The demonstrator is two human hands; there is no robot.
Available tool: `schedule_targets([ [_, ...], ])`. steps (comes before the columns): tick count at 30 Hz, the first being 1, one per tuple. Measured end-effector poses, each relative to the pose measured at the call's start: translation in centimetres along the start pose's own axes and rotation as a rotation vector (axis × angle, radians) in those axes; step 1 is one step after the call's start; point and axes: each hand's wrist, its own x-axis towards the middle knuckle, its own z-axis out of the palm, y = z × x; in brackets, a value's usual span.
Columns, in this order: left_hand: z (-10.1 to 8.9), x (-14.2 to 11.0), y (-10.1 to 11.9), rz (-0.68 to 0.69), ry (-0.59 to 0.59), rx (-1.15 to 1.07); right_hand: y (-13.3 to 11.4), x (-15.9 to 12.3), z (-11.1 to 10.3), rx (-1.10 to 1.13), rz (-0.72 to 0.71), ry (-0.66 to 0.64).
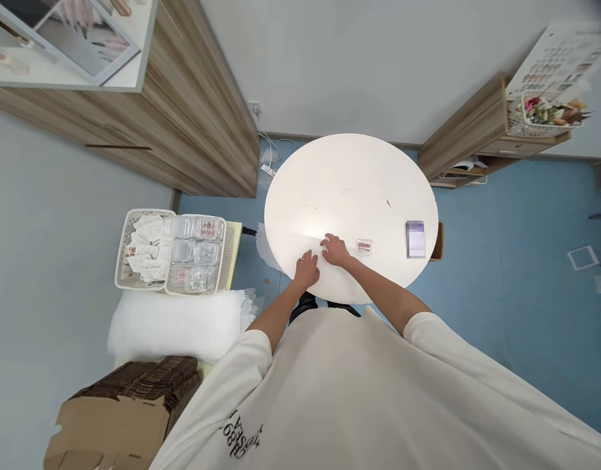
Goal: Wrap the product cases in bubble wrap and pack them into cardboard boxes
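Reference landmark: the white, rounded tabletop [349, 173]. Items are listed from left to right.

Far left of the tabletop, on the near side: a stack of flat brown cardboard blanks [109, 424]. Left of the tabletop: a white perforated plastic basket [120, 258] containing white printed cards [148, 251], and a pile of white translucent sheets [175, 323]. Closer to the tabletop, same side: a second white plastic basket [222, 261] loaded with clear plastic cases [183, 251].

Over the left edge of the tabletop: a thin, translucent white sheet [267, 247], partly overhanging and extending inward beneath the hands.

Left hand [307, 269]: palm down at the near side of the tabletop, fingers partly bent and slightly parted. Right hand [335, 250]: just beside it, farther in from the near edge, fingers spread and bent. Both contact the sheet; whether either pinches it cannot be told.

Right of the hands, resting on the tabletop: a small clear plastic case with red contents [363, 246]. Near the right edge of the tabletop: a blurred, upright-oriented rectangle [416, 239], identity unreadable. Beyond the right edge, lower: a brown box [438, 243], partly hidden.
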Motion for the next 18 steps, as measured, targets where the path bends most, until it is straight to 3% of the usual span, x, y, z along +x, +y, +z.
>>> schedule_targets([
  [3,0.3,-0.4,-0.2,0.015,-0.005,-0.021,-0.7,1.9,0.6,0.052,0.029,-0.031],
  [7,0.3,-0.9,-0.5,0.046,-0.011,-0.038,-1.8,3.2,1.1,0.072,0.069,0.026],
  [10,0.2,-1.1,-0.9,0.072,-0.01,-0.035,-2.3,3.8,0.9,0.053,-0.03,0.028],
  [14,0.1,-1.1,-1.3,0.105,-0.003,-0.018,-2.1,4.6,0.6,-0.016,-0.173,-0.079],
  [18,-0.2,-0.8,-1.3,0.091,0.025,0.008,-1.1,5.1,0.4,0.078,-0.101,-0.071],
])
